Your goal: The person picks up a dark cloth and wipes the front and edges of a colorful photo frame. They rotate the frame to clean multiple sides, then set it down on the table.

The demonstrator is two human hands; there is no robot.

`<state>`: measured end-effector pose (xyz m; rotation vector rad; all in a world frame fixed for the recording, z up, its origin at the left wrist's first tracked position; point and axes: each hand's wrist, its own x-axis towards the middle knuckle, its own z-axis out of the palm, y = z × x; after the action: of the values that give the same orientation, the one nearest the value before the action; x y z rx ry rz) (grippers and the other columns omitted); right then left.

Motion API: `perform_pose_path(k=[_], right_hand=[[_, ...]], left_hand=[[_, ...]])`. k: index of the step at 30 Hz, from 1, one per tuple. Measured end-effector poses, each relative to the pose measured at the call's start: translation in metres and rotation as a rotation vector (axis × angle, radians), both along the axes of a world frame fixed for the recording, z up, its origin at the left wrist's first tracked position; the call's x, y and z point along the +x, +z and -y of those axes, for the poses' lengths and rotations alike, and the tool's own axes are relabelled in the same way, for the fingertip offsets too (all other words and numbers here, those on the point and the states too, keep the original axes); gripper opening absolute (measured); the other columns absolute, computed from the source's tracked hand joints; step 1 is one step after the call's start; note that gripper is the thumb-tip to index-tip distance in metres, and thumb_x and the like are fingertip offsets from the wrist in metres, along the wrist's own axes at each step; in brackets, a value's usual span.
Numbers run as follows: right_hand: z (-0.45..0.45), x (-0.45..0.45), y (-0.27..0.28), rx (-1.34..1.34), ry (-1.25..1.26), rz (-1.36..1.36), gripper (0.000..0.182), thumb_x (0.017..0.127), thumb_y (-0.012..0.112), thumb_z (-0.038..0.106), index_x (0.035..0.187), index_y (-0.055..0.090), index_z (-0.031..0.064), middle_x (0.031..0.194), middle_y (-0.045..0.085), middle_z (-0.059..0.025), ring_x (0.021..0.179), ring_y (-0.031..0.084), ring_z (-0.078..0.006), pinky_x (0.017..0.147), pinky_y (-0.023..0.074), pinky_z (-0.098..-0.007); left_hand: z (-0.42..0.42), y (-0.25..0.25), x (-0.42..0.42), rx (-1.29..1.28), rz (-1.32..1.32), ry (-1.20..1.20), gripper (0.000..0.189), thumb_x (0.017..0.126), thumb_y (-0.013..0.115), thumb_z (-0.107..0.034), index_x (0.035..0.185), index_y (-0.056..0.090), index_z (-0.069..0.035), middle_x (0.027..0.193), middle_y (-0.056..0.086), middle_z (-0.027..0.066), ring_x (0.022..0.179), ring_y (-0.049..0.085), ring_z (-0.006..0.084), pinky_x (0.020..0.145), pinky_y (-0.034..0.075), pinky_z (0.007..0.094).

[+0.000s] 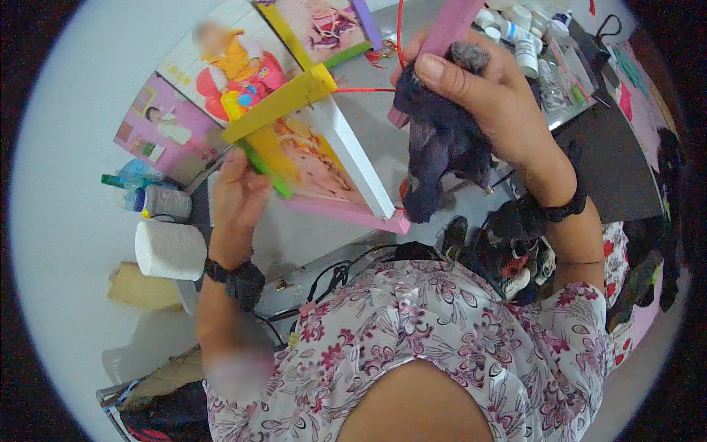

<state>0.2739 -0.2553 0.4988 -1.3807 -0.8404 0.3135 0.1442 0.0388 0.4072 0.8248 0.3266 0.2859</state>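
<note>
My left hand (240, 190) pinches the lower left corner of a painted wooden frame (281, 102), where a yellow bar meets a green bar (264, 168). A white bar (353, 154) and a pink bar (348, 214) form its other sides, and a picture shows between them. From its upper corner a red cord (364, 90) runs to my right hand (486, 91). That hand grips a dark cloth (436, 149) wrapped around a separate pink bar (454, 19). A grey wad (469, 57) sticks out between its fingers.
Photo panels (165, 124) with coloured edges stand along the back of the grey table (309, 237). At left are a bottle (165, 201), a white roll (170, 250) and brown paper (144, 286). Several white bottles (522, 41) crowd the upper right, near a black board (613, 171).
</note>
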Motion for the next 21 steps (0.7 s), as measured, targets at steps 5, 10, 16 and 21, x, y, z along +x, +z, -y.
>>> perform_pose_path(k=[5, 10, 16, 21], right_hand=[[-0.009, 0.000, 0.001, 0.034, 0.024, 0.042, 0.031, 0.086, 0.060, 0.023, 0.107, 0.053, 0.0005, 0.084, 0.061, -0.0114, 0.072, 0.065, -0.0232, 0.063, 0.0537, -0.0302], [-0.003, 0.003, -0.001, 0.030, -0.001, -0.072, 0.030, 0.086, 0.060, 0.021, 0.107, 0.053, 0.0016, 0.085, 0.060, -0.0098, 0.073, 0.065, -0.0219, 0.065, 0.0533, -0.0300], [0.001, -0.006, 0.006, 0.017, 0.004, -0.101, 0.028, 0.085, 0.063, 0.024, 0.102, 0.057, 0.0026, 0.085, 0.061, -0.0051, 0.077, 0.060, -0.0133, 0.069, 0.0496, -0.0267], [-0.005, -0.015, 0.009, 0.008, 0.028, -0.040, 0.036, 0.083, 0.063, 0.030, 0.104, 0.054, 0.0023, 0.089, 0.058, -0.0077, 0.083, 0.058, -0.0159, 0.073, 0.0481, -0.0284]], left_hand=[[-0.017, -0.016, 0.005, 0.006, -0.024, -0.154, 0.014, 0.092, 0.048, -0.014, 0.105, 0.051, -0.010, 0.095, 0.054, -0.0029, 0.066, 0.043, 0.0033, 0.051, 0.037, 0.0167], [0.014, 0.004, 0.012, -0.054, -0.009, -0.107, 0.010, 0.093, 0.048, -0.015, 0.102, 0.051, -0.010, 0.091, 0.055, -0.0034, 0.062, 0.042, 0.0027, 0.049, 0.034, 0.0162], [-0.002, -0.021, 0.015, -0.100, -0.011, -0.143, 0.030, 0.094, 0.045, -0.016, 0.121, 0.047, -0.004, 0.110, 0.057, 0.0043, 0.078, 0.052, 0.0052, 0.047, 0.036, 0.0146], [0.018, -0.007, 0.023, 0.418, -0.049, -0.226, 0.031, 0.091, 0.048, -0.013, 0.122, 0.046, -0.005, 0.110, 0.056, 0.0061, 0.093, 0.056, 0.0132, 0.067, 0.050, 0.0232]])
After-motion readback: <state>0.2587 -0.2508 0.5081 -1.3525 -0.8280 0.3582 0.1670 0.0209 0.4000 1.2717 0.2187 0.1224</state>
